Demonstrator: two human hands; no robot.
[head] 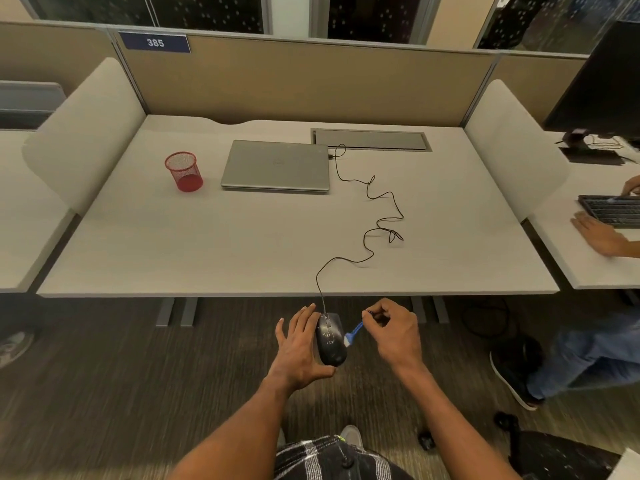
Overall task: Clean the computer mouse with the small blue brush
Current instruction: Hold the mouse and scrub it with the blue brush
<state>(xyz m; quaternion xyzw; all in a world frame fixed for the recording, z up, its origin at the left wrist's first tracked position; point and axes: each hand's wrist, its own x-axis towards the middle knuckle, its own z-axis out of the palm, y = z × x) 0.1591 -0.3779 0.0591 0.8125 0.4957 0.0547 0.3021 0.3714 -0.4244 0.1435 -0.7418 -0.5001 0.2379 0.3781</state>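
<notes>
A black computer mouse with pale dust specks on its top is held in the air in front of the desk's near edge. My left hand grips it from the left side, thumb under its rear end. My right hand pinches the handle end of a small blue brush. The brush's white bristle tip touches the mouse's right side. The mouse's thin black cable runs in loops across the desk to a shut grey laptop.
A red mesh cup stands left of the laptop on the grey desk. A cable hatch lies at the back. At the right, another person's hands rest by a keyboard; their leg and shoe are on the floor.
</notes>
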